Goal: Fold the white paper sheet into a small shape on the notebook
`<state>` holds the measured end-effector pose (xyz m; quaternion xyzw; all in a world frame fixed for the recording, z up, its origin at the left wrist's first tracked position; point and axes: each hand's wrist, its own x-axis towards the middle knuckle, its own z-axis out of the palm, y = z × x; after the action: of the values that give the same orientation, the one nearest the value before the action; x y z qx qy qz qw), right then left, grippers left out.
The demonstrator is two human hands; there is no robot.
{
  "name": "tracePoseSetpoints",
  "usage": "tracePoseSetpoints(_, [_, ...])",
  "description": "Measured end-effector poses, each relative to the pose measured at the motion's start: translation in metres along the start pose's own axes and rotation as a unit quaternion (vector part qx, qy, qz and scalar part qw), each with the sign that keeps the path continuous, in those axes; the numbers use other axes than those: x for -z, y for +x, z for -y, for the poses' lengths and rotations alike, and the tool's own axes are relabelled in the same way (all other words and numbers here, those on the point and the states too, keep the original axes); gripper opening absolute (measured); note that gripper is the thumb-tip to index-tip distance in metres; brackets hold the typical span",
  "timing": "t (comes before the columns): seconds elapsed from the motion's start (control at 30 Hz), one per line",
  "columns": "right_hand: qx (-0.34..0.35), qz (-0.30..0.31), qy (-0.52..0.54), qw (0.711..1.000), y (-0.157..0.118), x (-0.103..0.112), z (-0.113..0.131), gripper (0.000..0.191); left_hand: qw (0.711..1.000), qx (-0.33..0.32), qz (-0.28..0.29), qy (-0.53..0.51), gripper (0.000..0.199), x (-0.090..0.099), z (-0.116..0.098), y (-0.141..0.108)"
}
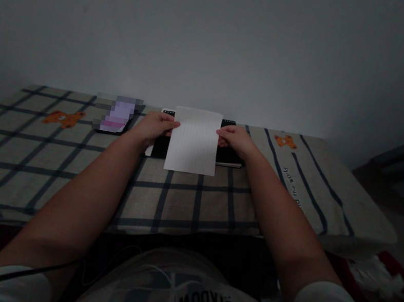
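Note:
A white sheet of lined paper is held up by its two side edges in front of me. My left hand pinches the left edge between thumb and fingers. On the opposite edge, my right hand has the same kind of pinch. Behind and below the sheet lies a dark, flat notebook or folder with pale page edges showing along its near side. The paper covers its middle, so I cannot tell exactly what it is.
A checked tablecloth with orange bear prints covers the table, which stands against a plain wall. Left of my left hand lies a phone-like device, partly pixelated. A red container with pale crumpled stuff sits below the table's right end.

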<state>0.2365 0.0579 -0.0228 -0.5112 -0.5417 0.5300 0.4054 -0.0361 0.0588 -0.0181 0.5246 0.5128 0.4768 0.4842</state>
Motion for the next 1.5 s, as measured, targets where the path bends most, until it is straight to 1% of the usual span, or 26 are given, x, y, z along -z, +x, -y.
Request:
tracePoseSetpoints(0.07, [0.005, -0.007, 0.000, 1.000, 0.0007, -0.0002, -0.0005, 0.029, 1.000, 0.004, 0.005, 0.002, 0.015, 0.0000, 0.0003, -0.0005])
tracePoseSetpoints(0.17, [0.001, 0.003, -0.012, 1.000, 0.0005, -0.0008, -0.0009, 0.031, 1.000, 0.010, 0.001, -0.001, 0.012, 0.0007, 0.0008, -0.0001])
tracePoseSetpoints(0.33, [-0.001, 0.017, -0.020, 1.000, -0.0005, -0.0005, -0.0017, 0.031, 1.000, -0.005, 0.002, -0.024, 0.008, 0.0018, 0.0022, 0.0030])
tracePoseSetpoints(0.43, [-0.005, 0.019, -0.014, 1.000, 0.0002, 0.0000, -0.0025, 0.030, 1.000, -0.006, 0.003, -0.026, 0.010, 0.0012, 0.0024, 0.0041])
tracePoseSetpoints(0.53, [-0.006, 0.011, -0.002, 1.000, 0.0008, -0.0005, -0.0017, 0.028, 1.000, 0.000, -0.003, -0.011, 0.011, 0.0000, 0.0015, 0.0035])
tracePoseSetpoints(0.7, [0.011, -0.016, -0.005, 1.000, 0.0001, -0.0024, 0.0011, 0.029, 1.000, 0.004, -0.002, 0.004, 0.015, -0.0003, 0.0001, 0.0019])
tracePoseSetpoints(0.97, [0.018, 0.012, -0.025, 0.999, 0.0002, -0.0006, -0.0020, 0.031, 1.000, -0.021, -0.011, -0.012, 0.011, 0.0018, 0.0037, 0.0050])
tracePoseSetpoints(1.13, [0.006, 0.020, -0.018, 1.000, 0.0003, -0.0003, -0.0011, 0.033, 0.999, -0.032, -0.015, -0.015, 0.008, 0.0023, 0.0041, 0.0042])
tracePoseSetpoints(1.2, [0.011, 0.014, -0.008, 1.000, 0.0015, -0.0005, -0.0012, 0.030, 0.999, -0.035, -0.011, -0.009, 0.008, 0.0020, 0.0035, 0.0035])
tracePoseSetpoints(1.3, [0.022, -0.011, 0.011, 1.000, 0.0025, -0.0014, -0.0007, 0.028, 0.999, -0.032, 0.000, -0.008, 0.008, 0.0013, 0.0027, 0.0026])
tracePoseSetpoints(1.5, [0.023, -0.030, 0.016, 0.999, -0.0004, -0.0034, 0.0027, 0.034, 0.999, -0.029, 0.020, -0.018, 0.010, 0.0008, 0.0021, 0.0023])
